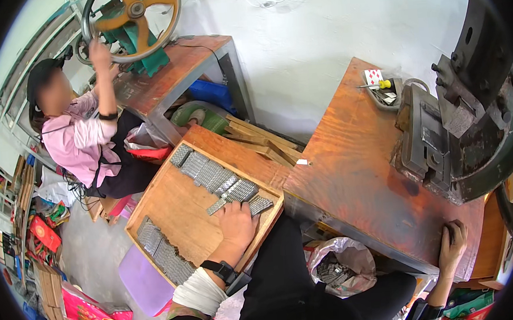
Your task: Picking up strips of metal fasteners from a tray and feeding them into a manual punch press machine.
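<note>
In a shallow wooden tray (180,210) lie grey, ridged metal strips, packed side by side in a row (209,170) along the far side and in another row (161,250) along the near left side. My left hand (236,224) reaches into the tray at its right end. Its fingers close on a metal strip (261,205) at the end of the far row, hiding part of it. My right hand (454,246) rests at the right edge of the wooden bench, its fingers curled round something dark I cannot make out.
A heavy metal press (445,135) stands on the bench (352,171) at right, beside a dish (386,94) with a yellow-handled screwdriver (385,84). An open bag of metal pieces (338,267) sits below. At left, a co-worker (79,134) grips a large handwheel (136,14). A purple stool (149,280) stands under the tray.
</note>
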Demonstrator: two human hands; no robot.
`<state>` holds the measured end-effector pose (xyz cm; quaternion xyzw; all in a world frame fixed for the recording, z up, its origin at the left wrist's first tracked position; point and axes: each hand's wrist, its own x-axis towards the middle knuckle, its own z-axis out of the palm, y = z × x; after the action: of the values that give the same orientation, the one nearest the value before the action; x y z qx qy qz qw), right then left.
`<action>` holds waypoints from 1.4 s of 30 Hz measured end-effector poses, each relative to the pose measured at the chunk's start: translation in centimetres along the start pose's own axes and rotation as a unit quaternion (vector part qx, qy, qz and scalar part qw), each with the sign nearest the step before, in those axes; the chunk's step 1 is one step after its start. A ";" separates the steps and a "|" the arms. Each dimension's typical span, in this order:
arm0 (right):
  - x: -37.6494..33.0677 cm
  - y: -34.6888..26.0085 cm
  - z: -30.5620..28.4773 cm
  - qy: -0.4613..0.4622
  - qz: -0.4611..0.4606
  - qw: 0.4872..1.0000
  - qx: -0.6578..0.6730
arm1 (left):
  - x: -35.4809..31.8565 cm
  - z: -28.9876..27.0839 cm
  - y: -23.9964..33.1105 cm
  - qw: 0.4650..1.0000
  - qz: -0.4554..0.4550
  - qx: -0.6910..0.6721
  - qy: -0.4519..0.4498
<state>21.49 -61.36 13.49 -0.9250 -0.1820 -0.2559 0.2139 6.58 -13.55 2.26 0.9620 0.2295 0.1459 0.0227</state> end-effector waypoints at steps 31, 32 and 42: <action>0.6 -2.0 -0.3 0.030 -0.001 1.000 0.006 | 6.7 -11.9 5.9 0.853 -0.106 -0.504 -0.082; 0.6 -2.0 -0.3 0.032 0.002 0.999 0.011 | 8.1 -13.7 8.4 0.862 -0.061 -0.495 -0.089; 0.3 -1.4 -1.0 0.049 -0.009 0.998 0.030 | 17.7 -16.4 31.1 0.952 0.152 -0.255 -0.073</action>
<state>20.67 -60.58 14.81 -0.9029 -0.1875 -0.2968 0.2481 30.42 -33.83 26.20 0.9557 0.0335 0.1306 0.2615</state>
